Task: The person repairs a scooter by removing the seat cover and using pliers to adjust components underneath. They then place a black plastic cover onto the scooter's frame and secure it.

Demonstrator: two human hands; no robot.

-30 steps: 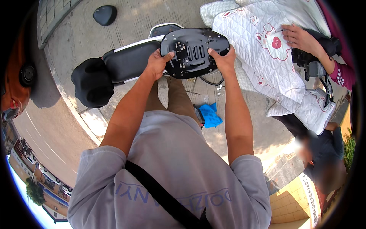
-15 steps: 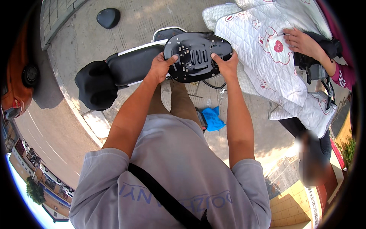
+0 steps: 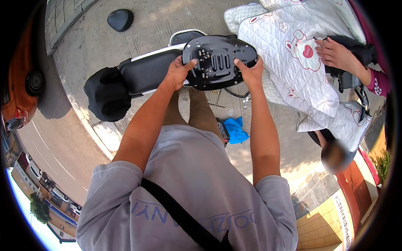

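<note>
Glossy black, the oval plate [image 3: 226, 82] is up in front of the wearer, both grips closed on it: left hand [image 3: 179, 73] on the left edge, right hand [image 3: 252, 73] on the right, thumbs on top, other fingers mostly hidden underneath. Purplish lettering [image 3: 148, 211] runs upside down across the grey shirt [image 3: 197, 167], cut by a black strap [image 3: 181, 212]; over on the far right, the white quilt [image 3: 268, 46] shows small print inside a red heart. The plate hides part of the long black seat [image 3: 150, 73]. Both forearms stretch forward, elbows nearly straight.
</note>
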